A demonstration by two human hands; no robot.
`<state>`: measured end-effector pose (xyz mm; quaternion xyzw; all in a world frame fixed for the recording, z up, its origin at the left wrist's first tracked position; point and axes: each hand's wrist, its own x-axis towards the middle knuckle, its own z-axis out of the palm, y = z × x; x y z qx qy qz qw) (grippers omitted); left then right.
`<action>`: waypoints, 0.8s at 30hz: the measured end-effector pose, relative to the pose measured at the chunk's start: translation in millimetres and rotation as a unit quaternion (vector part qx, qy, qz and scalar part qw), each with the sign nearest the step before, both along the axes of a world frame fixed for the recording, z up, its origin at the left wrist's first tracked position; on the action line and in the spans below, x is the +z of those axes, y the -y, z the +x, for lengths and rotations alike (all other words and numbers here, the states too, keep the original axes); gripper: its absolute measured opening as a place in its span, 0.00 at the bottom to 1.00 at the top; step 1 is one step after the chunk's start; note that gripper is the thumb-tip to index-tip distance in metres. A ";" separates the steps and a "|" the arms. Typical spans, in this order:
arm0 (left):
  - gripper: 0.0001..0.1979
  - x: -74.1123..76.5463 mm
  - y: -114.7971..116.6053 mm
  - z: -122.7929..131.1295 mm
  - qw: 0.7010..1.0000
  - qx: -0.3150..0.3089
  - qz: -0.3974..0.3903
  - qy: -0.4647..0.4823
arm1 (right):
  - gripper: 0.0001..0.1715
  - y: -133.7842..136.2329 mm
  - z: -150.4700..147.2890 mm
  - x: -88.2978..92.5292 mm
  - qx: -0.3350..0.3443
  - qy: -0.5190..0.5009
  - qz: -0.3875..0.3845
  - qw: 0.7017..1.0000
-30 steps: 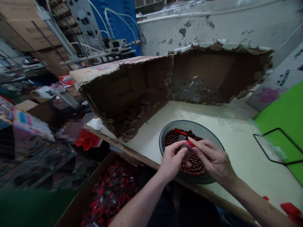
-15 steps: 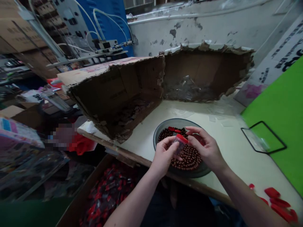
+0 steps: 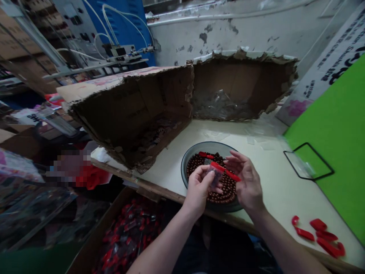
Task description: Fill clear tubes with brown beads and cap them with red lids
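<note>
Head view: left hand (image 3: 199, 186) pinches small clear container (image 3: 216, 178) above bowl (image 3: 183, 167)

Thumb and fingers of the left hand grip the container, which stands tilted, its red lid (image 3: 216, 166) uppermost. From that side a slim red piece (image 3: 233, 176) slants down toward the right hand (image 3: 249, 186). The right hand is loosely spread, fingers apart and raised just beside the container — whether it touches the red piece, I cannot tell.

Beneath both hands, the bowl sits at the near edge of the pale table (image 3: 273, 182), holding coils of brown beads (image 3: 226, 197) and, toward the back, some red bits (image 3: 205, 155). Several red plastic parts (image 3: 327, 247) lie on the table to the right, near a green panel (image 3: 339, 144) with a black wire frame (image 3: 322, 176) before it.

Behind the bowl stand torn cardboard boxes (image 3: 159, 91); the right one holds clear plastic pieces (image 3: 222, 104). Below the table edge, at left, is a heap of red-and-clear items (image 3: 128, 228) — too dim to make out singly
</note>
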<state>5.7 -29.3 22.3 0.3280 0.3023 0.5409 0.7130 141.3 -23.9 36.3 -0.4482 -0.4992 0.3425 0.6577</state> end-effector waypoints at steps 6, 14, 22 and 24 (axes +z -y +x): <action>0.17 0.0 10.1 -0.1 0.993 -0.086 0.022 -0.072 | 0.27 -20.2 -7.1 29.3 0.108 -0.052 -0.025 0.992; 0.18 13.4 14.3 1.0 0.971 -0.054 0.097 -0.213 | 0.33 -16.4 -15.4 43.1 0.319 -0.065 -0.122 0.938; 0.21 34.8 23.5 -3.7 0.929 -0.028 0.180 -0.323 | 0.30 1.6 -22.6 55.3 0.325 -0.026 -0.097 0.940; 0.21 35.7 27.7 -6.1 0.923 -0.024 0.187 -0.334 | 0.28 6.8 -23.9 55.3 0.311 -0.001 -0.090 0.946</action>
